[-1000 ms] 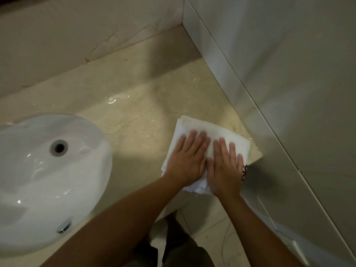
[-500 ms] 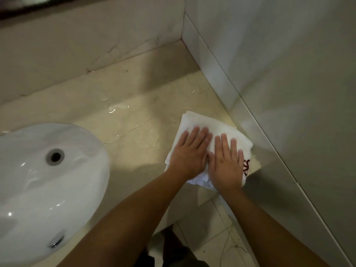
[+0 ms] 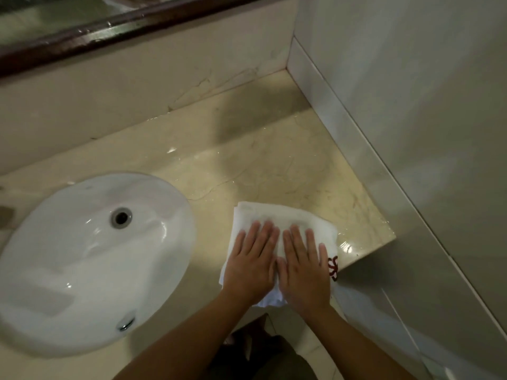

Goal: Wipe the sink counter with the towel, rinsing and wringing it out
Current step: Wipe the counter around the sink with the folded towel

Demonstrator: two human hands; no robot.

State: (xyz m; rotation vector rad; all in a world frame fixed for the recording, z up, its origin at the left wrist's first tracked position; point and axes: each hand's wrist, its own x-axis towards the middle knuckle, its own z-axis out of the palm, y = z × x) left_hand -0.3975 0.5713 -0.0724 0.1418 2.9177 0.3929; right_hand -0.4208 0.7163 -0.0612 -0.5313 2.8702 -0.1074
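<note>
The fingers of the left hand (image 3: pixel 251 263) and right hand (image 3: pixel 304 270) lie straight and only slightly fanned, palms flat, the two hands side by side and touching along the index fingers. Both press down on the folded white towel (image 3: pixel 274 216), probably so the whole pad bears evenly on the stone and drags water along with it. The towel is soft, thick cloth with a dark red embroidered mark at its right edge, and its near part overhangs the counter's front edge. It lies just to the right of the white oval sink basin (image 3: pixel 90 259), near but not touching it. The counter (image 3: pixel 274 165) is polished beige marble with fine veins, glistening with wet streaks beyond and right of the towel. The basin is smooth glazed ceramic with a round overflow hole (image 3: pixel 121 217).
</note>
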